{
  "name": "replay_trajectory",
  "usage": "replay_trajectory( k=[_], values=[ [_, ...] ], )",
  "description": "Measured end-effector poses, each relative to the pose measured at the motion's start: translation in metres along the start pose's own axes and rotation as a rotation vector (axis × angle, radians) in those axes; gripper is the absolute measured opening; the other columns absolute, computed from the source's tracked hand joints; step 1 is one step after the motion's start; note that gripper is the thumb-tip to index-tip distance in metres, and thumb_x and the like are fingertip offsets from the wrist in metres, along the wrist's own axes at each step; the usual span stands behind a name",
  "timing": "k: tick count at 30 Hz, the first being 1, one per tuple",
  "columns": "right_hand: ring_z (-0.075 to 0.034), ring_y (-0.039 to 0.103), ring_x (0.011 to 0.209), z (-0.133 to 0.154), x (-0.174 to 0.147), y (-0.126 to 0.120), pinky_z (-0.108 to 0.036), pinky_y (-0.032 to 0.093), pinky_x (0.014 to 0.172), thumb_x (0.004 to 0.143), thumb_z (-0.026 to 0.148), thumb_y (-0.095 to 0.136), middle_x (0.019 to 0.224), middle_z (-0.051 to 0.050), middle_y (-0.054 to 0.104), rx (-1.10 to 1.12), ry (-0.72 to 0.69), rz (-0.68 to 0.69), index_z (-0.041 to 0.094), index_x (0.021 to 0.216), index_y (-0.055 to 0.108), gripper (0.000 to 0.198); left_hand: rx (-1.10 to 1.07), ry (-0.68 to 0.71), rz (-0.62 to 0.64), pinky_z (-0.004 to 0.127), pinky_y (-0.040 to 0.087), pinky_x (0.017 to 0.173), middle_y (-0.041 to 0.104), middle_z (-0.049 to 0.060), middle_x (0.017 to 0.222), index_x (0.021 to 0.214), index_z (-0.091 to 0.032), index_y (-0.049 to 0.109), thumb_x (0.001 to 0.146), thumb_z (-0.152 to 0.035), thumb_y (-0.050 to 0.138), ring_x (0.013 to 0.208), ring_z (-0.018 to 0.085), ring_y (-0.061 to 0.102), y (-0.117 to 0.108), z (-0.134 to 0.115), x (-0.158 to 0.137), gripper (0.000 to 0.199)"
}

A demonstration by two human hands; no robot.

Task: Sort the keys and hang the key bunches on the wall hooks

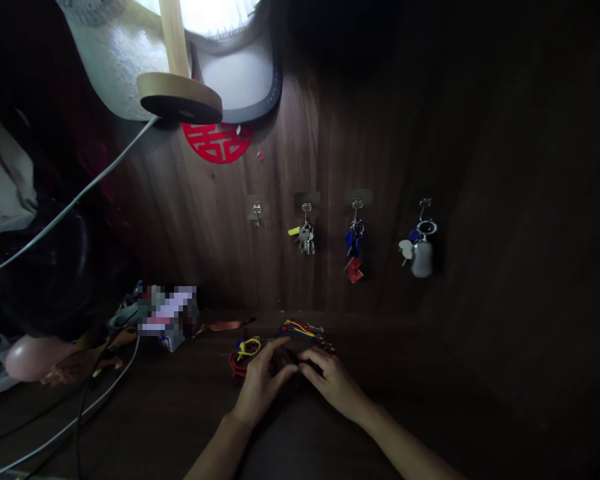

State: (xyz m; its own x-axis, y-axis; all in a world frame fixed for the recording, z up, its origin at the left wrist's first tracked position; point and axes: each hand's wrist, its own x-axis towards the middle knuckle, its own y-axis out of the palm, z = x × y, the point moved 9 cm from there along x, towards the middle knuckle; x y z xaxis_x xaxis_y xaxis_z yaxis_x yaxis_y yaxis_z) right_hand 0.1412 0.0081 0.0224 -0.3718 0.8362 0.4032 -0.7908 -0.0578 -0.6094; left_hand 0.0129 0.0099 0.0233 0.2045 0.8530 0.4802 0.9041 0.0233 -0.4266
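Observation:
Low in the middle of the head view, my left hand (263, 381) curls its thumb and fingers around a small dark object (284, 358). Its kind cannot be made out in the dim light. My right hand (334, 385) is closed in a pinch at the right side of that object, and its fingertips nearly meet my left thumb. Whatever lies between the right fingertips is too dark to name. Just beyond both hands are colourful cords (300, 327), partly hidden by them. A yellow cord loop (251, 347) and a red cord (236, 367) lie beside my left hand.
Keys (307, 239), a blue key bunch (354, 239) and a grey bell-shaped keyring (422, 259) hang from wall hooks. A bare hook (257, 215) is left of them. Caps (240, 73) and a wooden-based lamp (180, 93) are above. A box (173, 317), pink balloon (35, 358) and white cable (95, 183) are left.

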Motion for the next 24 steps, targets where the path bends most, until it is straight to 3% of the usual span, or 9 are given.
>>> replay_trajectory(
  k=[3, 6, 10, 19, 24],
  values=[
    [-0.017, 0.06, 0.079, -0.007, 0.002, 0.002, -0.026, 0.045, 0.071, 0.087, 0.037, 0.045, 0.083, -0.002, 0.067, 0.146, 0.086, -0.002, 0.019, 0.088, 0.063, 0.026, -0.069, -0.05, -0.018, 0.031, 0.05, 0.076, 0.068, 0.003, 0.092, 0.119, -0.023, 0.054, 0.079, -0.032, 0.061, 0.08, 0.018, 0.063, -0.002, 0.006, 0.006, 0.042],
    [-0.016, 0.058, 0.071, -0.013, 0.003, 0.006, -0.025, 0.044, 0.065, 0.086, 0.043, 0.045, 0.073, 0.0, 0.065, 0.262, 0.141, 0.021, 0.017, 0.08, 0.063, 0.033, -0.102, -0.016, -0.001, 0.031, 0.048, 0.082, 0.067, 0.005, 0.095, 0.107, -0.023, 0.065, 0.084, -0.032, 0.054, 0.09, 0.02, 0.061, -0.002, 0.004, 0.01, 0.027],
    [-0.016, 0.059, 0.067, -0.016, 0.004, 0.014, -0.025, 0.044, 0.065, 0.085, 0.047, 0.046, 0.068, 0.0, 0.064, 0.37, 0.177, 0.072, 0.016, 0.073, 0.063, 0.037, -0.168, 0.006, 0.103, 0.03, 0.047, 0.076, 0.066, 0.006, 0.085, 0.093, -0.022, 0.071, 0.086, -0.038, 0.051, 0.083, 0.019, 0.06, 0.008, 0.004, 0.011, 0.026],
    [-0.016, 0.056, 0.066, -0.025, 0.001, 0.019, -0.024, 0.042, 0.062, 0.082, 0.053, 0.049, 0.064, 0.0, 0.061, 0.403, 0.257, 0.096, 0.016, 0.07, 0.063, 0.041, -0.335, -0.105, 0.136, 0.027, 0.043, 0.073, 0.058, 0.002, 0.076, 0.073, -0.019, 0.065, 0.08, -0.045, 0.058, 0.076, 0.017, 0.054, 0.017, 0.011, 0.01, 0.028],
    [-0.018, 0.057, 0.073, -0.028, 0.0, 0.01, -0.026, 0.044, 0.068, 0.079, 0.056, 0.052, 0.071, 0.0, 0.062, 0.36, 0.274, 0.059, 0.018, 0.074, 0.064, 0.039, -0.467, -0.145, 0.21, 0.025, 0.042, 0.072, 0.056, 0.0, 0.076, 0.077, -0.018, 0.059, 0.077, -0.05, 0.06, 0.075, 0.015, 0.051, 0.023, 0.009, 0.006, 0.032]
  ],
)
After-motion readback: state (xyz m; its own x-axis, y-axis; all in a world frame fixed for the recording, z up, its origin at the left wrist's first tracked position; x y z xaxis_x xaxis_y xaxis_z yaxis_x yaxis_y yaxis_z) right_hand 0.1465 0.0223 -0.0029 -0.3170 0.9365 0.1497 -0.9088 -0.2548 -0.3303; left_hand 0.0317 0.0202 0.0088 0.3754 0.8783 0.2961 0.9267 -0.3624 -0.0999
